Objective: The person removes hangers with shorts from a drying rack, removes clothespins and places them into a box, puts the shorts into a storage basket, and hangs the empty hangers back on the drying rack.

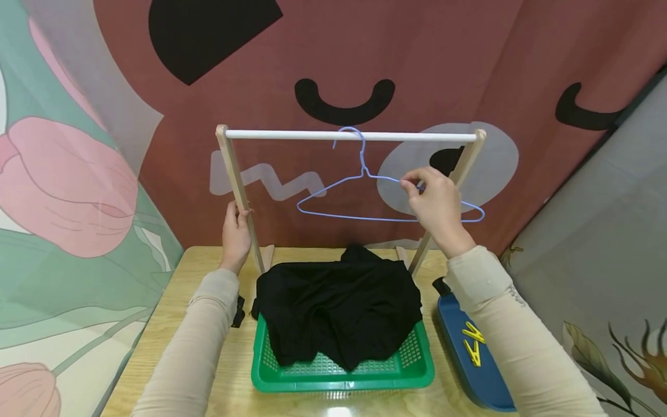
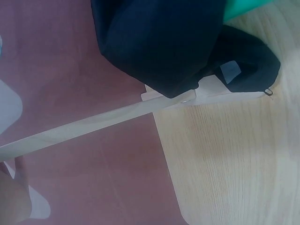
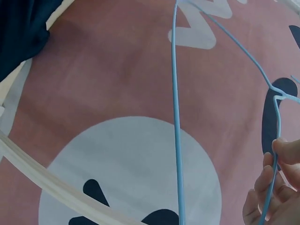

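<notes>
My right hand point(image 1: 435, 205) pinches the right shoulder of a blue wire hanger point(image 1: 354, 218) between thumb and fingers. The hanger's hook is at the white rod point(image 1: 292, 135) of a small wooden clothes rack point(image 1: 234, 174), and the hanger carries nothing. In the right wrist view the thumb and fingertips close on the blue wire point(image 3: 275, 159). My left hand point(image 1: 236, 240) grips the rack's left post partway up; the left wrist view shows only a bit of that hand at its edge. Below the rod, a crumpled black garment point(image 1: 339, 307) lies over a green basket point(image 1: 344, 384).
To the right of the basket stands a blue tray point(image 1: 487, 382) with yellow clothespins point(image 1: 473, 352) in it, partly behind my right forearm. A small black object point(image 1: 238, 313) lies by my left sleeve. Behind the wooden table point(image 1: 156, 370) hangs a printed curtain point(image 1: 333, 46).
</notes>
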Demonstrator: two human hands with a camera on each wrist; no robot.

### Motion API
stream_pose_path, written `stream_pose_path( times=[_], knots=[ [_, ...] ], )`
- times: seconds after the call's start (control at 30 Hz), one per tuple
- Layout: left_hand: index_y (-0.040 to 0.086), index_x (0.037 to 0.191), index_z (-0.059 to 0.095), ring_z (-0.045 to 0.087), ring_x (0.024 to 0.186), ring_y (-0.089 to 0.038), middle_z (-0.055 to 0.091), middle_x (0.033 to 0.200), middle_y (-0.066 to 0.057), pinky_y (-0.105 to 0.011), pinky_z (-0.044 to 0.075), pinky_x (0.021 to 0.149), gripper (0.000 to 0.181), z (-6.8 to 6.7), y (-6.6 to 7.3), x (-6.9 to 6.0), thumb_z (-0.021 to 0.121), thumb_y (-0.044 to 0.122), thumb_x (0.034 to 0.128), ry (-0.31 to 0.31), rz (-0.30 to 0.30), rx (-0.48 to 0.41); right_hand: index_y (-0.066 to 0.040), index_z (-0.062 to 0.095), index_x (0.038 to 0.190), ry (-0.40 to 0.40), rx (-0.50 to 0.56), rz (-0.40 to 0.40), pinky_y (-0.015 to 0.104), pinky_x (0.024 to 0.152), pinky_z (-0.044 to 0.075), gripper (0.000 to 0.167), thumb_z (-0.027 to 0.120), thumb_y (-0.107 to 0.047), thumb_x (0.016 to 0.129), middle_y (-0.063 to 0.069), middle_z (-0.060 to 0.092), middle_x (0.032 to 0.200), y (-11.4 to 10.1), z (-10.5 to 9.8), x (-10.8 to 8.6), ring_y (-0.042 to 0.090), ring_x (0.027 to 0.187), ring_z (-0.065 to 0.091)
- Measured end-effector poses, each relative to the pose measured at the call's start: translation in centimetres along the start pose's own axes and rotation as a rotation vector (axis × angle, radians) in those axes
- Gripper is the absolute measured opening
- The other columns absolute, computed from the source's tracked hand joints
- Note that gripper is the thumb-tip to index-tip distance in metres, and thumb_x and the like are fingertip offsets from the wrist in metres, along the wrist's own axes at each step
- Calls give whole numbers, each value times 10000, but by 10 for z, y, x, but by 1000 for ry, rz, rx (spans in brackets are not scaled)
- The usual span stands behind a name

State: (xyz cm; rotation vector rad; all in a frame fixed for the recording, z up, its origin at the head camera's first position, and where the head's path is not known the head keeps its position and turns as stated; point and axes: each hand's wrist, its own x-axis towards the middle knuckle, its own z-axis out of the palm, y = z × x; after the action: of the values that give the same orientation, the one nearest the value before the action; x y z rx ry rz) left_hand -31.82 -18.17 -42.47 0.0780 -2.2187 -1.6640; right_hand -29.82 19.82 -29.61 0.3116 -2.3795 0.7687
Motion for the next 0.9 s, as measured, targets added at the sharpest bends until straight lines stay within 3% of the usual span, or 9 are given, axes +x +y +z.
stream_pose_path(
  times=[0.27,0.57,0.9],
  knots=[
    [68,1382,432,471,1279,-334,522,1316,-205,-537,376,1038,346,-1,0,0,366,228,1083,7,6,-7,-91,745,998,-26,-12,-31,399,569,404,130,699,-202,947,45,688,908,1,11,-11,203,587,533],
    [70,1382,432,468,1281,-337,521,1325,-202,-548,372,1039,354,-2,1,-1,363,243,1081,6,-2,0,-87,735,1018,-87,-1,-15,385,562,404,111,703,-159,940,57,712,899,-2,20,-19,200,597,554],
    [46,1390,418,451,1299,-341,502,1340,-221,-556,355,1051,380,-1,2,-1,358,258,1080,-10,5,-15,-100,726,1047,-149,-17,-18,369,530,390,157,696,-219,950,47,710,889,-5,24,-26,191,591,536]
  ],
)
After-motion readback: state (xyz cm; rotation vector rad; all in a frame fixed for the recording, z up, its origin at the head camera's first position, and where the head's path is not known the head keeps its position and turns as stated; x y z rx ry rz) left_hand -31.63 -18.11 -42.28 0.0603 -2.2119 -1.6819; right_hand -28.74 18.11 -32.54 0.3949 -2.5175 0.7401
